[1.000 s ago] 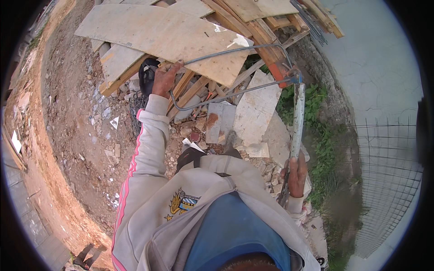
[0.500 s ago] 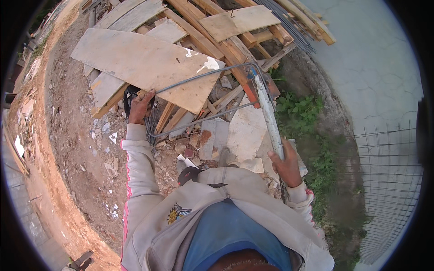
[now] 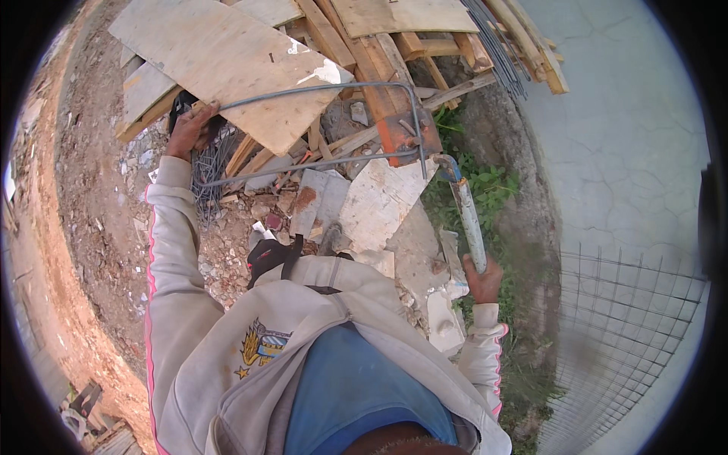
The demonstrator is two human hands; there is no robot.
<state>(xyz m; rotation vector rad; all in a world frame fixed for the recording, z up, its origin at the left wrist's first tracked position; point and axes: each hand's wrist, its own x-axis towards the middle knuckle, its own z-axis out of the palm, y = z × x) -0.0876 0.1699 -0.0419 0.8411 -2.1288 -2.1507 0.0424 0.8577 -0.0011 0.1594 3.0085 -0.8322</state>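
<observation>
A thin steel rod [image 3: 303, 90], bent into a nearly rectangular hoop, spans from the left across to an orange-painted steel plate with pins [image 3: 410, 137] on a timber beam. My left hand [image 3: 193, 130] is closed round the hoop's left side. At the far right corner, its short bent end points down past the plate. My right hand [image 3: 484, 279] grips the lower end of a worn whitish-blue pipe bar [image 3: 468, 208]. The bar's hooked head lies just right of the hoop's end, apart from it. Fingers of both hands are partly hidden.
Plywood sheets [image 3: 227, 57] and timbers lie piled ahead. Cut thin rods [image 3: 208, 178] lie below my left hand. Broken slabs [image 3: 383, 201] and rubble cover the ground. Weeds [image 3: 485, 186] grow along the pale wall [image 3: 622, 136] on the right, with wire mesh [image 3: 629, 318] nearby.
The pipe bar's head has come away from the hoop's corner and dropped down toward me. My left hand still holds the hoop. The whole view has shifted.
</observation>
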